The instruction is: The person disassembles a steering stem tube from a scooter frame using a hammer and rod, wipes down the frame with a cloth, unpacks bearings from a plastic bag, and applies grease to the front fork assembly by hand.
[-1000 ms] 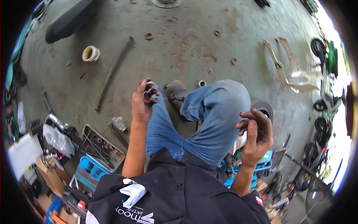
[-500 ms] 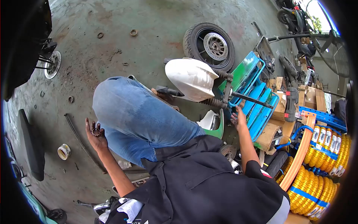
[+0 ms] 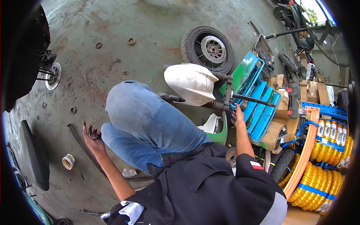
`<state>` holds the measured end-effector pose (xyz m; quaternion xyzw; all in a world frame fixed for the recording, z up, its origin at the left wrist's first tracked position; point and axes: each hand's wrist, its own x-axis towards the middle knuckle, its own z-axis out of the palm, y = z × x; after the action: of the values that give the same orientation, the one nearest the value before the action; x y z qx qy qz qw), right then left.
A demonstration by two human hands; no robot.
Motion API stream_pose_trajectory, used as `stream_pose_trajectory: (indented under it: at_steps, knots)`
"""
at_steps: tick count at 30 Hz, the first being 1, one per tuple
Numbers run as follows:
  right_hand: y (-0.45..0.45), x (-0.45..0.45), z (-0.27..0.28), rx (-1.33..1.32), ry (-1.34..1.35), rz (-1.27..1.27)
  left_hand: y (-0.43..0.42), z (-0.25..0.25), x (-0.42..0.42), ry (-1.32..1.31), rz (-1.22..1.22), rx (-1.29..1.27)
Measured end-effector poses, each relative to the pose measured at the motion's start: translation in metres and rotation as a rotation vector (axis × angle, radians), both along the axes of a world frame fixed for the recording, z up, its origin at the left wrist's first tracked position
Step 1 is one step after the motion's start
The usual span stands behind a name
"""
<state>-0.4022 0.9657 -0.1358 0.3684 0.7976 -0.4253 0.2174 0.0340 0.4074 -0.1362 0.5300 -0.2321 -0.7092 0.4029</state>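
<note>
My left hand (image 3: 96, 145), palm up beside my bent knee, holds a small, dark, greasy metal ring (image 3: 93, 135) that looks like a ball-bearing race. The fingers are partly curled around it. My right hand (image 3: 238, 118) is open and holds nothing, its fingers apart. It is by the lower end of a motorcycle front fork (image 3: 228, 90), close to the blue metal toolbox (image 3: 258, 108); whether it touches either I cannot tell. A white front fender (image 3: 191, 84) is on the fork.
A wheel with a brake disc (image 3: 208, 48) lies beyond the fender. Metal rings (image 3: 131, 41), a tape roll (image 3: 68, 161) and a black curved strip (image 3: 83, 144) are on the dirty floor. Cardboard boxes (image 3: 273, 137) and yellow coiled springs (image 3: 315, 187) stand at right.
My knee has shifted to the right and the view has moved slightly. The left hand still holds the ring, and the right hand stays open by the toolbox.
</note>
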Motion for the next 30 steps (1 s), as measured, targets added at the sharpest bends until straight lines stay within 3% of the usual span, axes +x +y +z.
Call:
stream_pose_trajectory:
  at_steps: [4,7,12,14,16,17,18,19,21,23,26,30]
  knots:
    - [0.041,-0.040,0.039,-0.026,0.302,-0.580,0.006,-0.008,0.001,-0.026,0.019,0.019]
    - [0.111,-0.082,0.040,-0.165,0.408,-0.720,-0.001,-0.011,0.007,-0.024,0.013,0.021]
    - [0.143,-0.122,0.045,-0.339,0.566,-0.709,-0.021,-0.004,0.028,-0.120,0.036,-0.012]
    - [0.155,-0.138,0.041,-0.455,0.654,-0.578,-0.026,0.001,0.033,-0.152,0.051,-0.002]
    - [0.161,-0.168,0.031,-0.346,0.545,-0.563,-0.030,0.008,0.043,-0.170,0.087,0.002]
    - [0.163,-0.168,0.026,-0.135,0.535,-0.508,-0.031,0.014,0.047,-0.117,0.078,-0.010]
    - [0.176,-0.157,0.016,-0.163,0.669,-0.383,-0.030,0.024,0.047,-0.107,0.100,-0.032]
    - [0.180,-0.168,0.018,-0.204,0.628,-0.366,-0.031,0.031,0.048,-0.090,0.128,-0.060]
    - [0.074,-0.171,-0.005,-0.059,0.585,-0.115,-0.031,0.055,0.055,-0.197,0.103,-0.075]
    - [-0.040,-0.142,-0.007,0.059,0.609,0.185,-0.035,0.059,0.066,-0.144,0.159,-0.094]
    - [-0.213,-0.078,0.021,-0.015,0.701,0.585,-0.039,0.069,0.069,-0.141,0.197,-0.113]
    - [-0.349,-0.011,0.074,-0.234,0.840,0.929,-0.037,0.096,0.066,-0.128,0.223,-0.188]
